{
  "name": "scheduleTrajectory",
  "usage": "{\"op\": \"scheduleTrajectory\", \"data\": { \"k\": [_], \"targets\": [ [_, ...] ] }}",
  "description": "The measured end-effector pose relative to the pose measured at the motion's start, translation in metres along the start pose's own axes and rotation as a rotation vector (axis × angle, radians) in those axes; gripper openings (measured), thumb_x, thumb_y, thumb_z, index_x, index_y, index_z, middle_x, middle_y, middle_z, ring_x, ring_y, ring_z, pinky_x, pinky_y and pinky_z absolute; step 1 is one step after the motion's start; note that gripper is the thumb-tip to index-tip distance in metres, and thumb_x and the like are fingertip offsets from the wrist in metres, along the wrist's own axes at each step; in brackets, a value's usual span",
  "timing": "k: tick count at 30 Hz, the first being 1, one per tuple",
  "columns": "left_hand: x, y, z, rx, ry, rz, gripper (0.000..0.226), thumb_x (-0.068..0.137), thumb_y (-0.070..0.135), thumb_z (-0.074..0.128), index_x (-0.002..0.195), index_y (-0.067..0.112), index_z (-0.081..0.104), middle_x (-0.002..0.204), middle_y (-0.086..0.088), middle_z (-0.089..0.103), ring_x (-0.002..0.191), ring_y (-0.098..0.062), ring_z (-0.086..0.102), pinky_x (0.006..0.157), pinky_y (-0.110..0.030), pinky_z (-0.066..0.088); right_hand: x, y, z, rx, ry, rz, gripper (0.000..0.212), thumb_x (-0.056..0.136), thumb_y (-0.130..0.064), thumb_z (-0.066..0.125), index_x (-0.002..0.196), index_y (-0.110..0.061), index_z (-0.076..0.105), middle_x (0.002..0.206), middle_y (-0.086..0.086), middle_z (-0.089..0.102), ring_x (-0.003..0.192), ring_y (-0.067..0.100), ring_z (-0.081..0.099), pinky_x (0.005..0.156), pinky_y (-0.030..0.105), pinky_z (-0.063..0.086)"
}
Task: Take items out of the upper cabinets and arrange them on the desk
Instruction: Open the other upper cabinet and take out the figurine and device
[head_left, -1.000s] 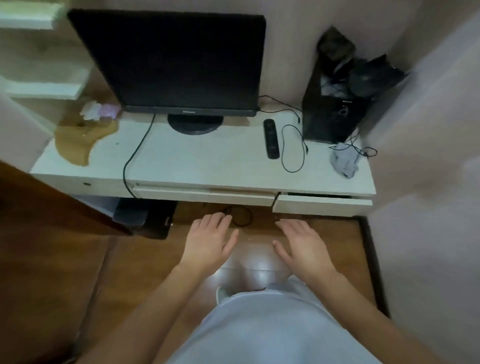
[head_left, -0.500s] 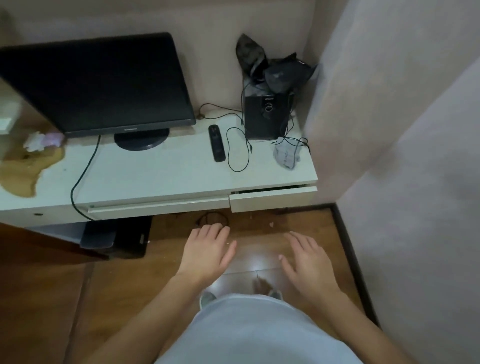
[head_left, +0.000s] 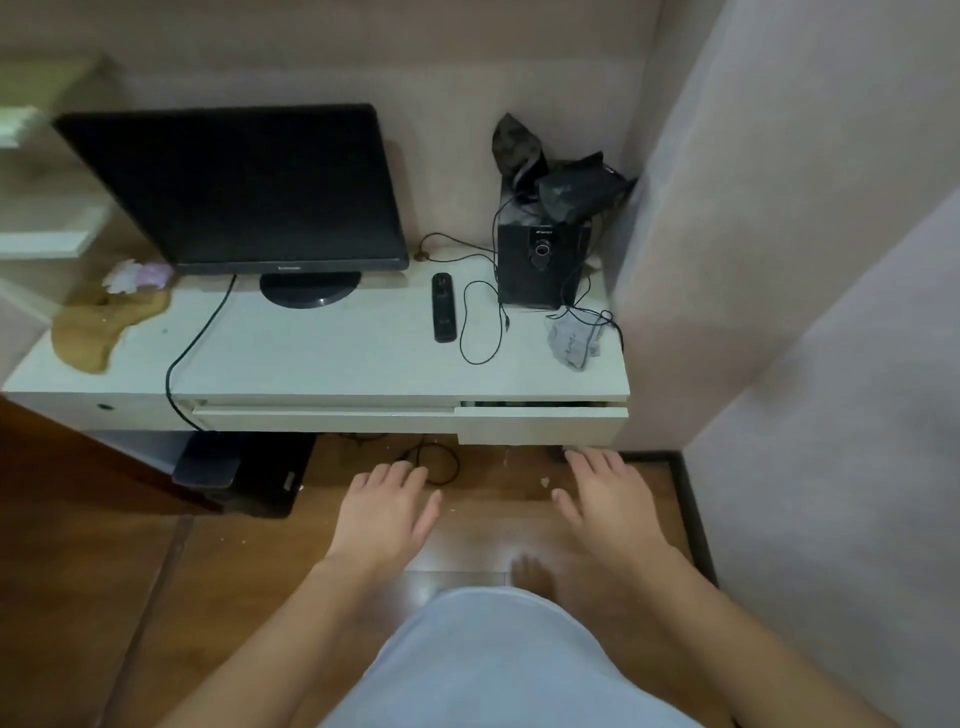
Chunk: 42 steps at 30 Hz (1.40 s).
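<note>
A white desk (head_left: 332, 358) stands against the wall in front of me. On it are a black monitor (head_left: 244, 187), a black remote (head_left: 443, 307), a black speaker (head_left: 540, 265) with dark bags on top, and a loose black cable (head_left: 480, 322). My left hand (head_left: 387, 512) and my right hand (head_left: 605, 499) hover palm down over the wooden floor, just below the desk's front edge. Both are flat with straight fingers and hold nothing. No upper cabinet is in view.
A crumpled grey cloth (head_left: 571, 340) lies at the desk's right end. A brown patch (head_left: 98, 327) and a pale crumpled wad (head_left: 137, 274) sit at the left end. White shelves (head_left: 47, 239) are at far left. A black box (head_left: 244, 470) sits under the desk. A wall closes the right side.
The view swung right, then partly back and slightly up, showing more wall above the monitor. Both hands stayed flat and empty, the right one moving a little closer to the drawer.
</note>
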<state>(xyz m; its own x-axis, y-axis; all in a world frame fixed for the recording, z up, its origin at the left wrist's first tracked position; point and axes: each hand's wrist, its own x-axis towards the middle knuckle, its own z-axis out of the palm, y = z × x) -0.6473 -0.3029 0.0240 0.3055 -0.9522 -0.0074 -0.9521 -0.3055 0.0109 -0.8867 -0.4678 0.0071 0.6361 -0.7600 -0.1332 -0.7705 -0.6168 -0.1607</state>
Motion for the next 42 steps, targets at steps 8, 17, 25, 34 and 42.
{"op": "scheduleTrajectory", "data": {
  "k": [8,17,25,34,42],
  "targets": [
    [0.041,0.008,-0.031,-0.108,0.085,0.03,0.051,0.097,0.049,0.032,0.112,0.019,0.069,0.104,0.003,0.07,0.095,-0.022,0.066,0.081,-0.036,0.05,0.009,-0.008,-0.045,-0.008,0.133,-0.005,0.049,0.097,-0.048,0.048,0.136,-0.018,0.055,0.135,-0.001,0.059,0.123,0.021,0.053,0.101,0.036,0.045],
    [0.134,-0.007,-0.177,-0.058,0.386,0.161,0.051,0.099,0.051,0.031,0.114,0.02,0.069,0.106,0.003,0.072,0.095,-0.022,0.066,0.08,-0.038,0.052,0.061,-0.015,-0.205,-0.058,0.624,-0.233,0.046,0.092,-0.045,0.049,0.119,-0.012,0.068,0.115,0.001,0.069,0.105,0.024,0.063,0.09,0.035,0.049],
    [0.201,-0.036,-0.371,0.023,0.686,0.218,0.061,0.096,0.055,0.026,0.121,0.016,0.064,0.114,-0.003,0.07,0.102,-0.026,0.064,0.083,-0.041,0.051,0.093,-0.056,-0.396,-0.133,0.993,-0.36,0.046,0.09,-0.043,0.054,0.119,-0.01,0.068,0.118,0.004,0.069,0.11,0.025,0.062,0.095,0.039,0.05],
    [0.221,-0.048,-0.536,0.099,0.95,0.23,0.064,0.095,0.058,0.02,0.119,0.018,0.063,0.113,-0.002,0.069,0.1,-0.024,0.064,0.084,-0.041,0.051,0.108,-0.092,-0.555,-0.252,1.236,-0.364,0.054,0.09,-0.05,0.047,0.126,-0.013,0.063,0.133,0.006,0.061,0.118,0.027,0.058,0.095,0.04,0.049],
    [0.245,-0.064,-0.601,0.186,1.008,0.215,0.071,0.092,0.063,0.014,0.118,0.018,0.062,0.107,-0.003,0.07,0.093,-0.025,0.065,0.077,-0.038,0.053,0.127,-0.111,-0.634,-0.334,1.297,-0.351,0.051,0.089,-0.045,0.054,0.127,-0.012,0.061,0.129,0.006,0.062,0.111,0.03,0.06,0.089,0.041,0.05]
  ]
}}
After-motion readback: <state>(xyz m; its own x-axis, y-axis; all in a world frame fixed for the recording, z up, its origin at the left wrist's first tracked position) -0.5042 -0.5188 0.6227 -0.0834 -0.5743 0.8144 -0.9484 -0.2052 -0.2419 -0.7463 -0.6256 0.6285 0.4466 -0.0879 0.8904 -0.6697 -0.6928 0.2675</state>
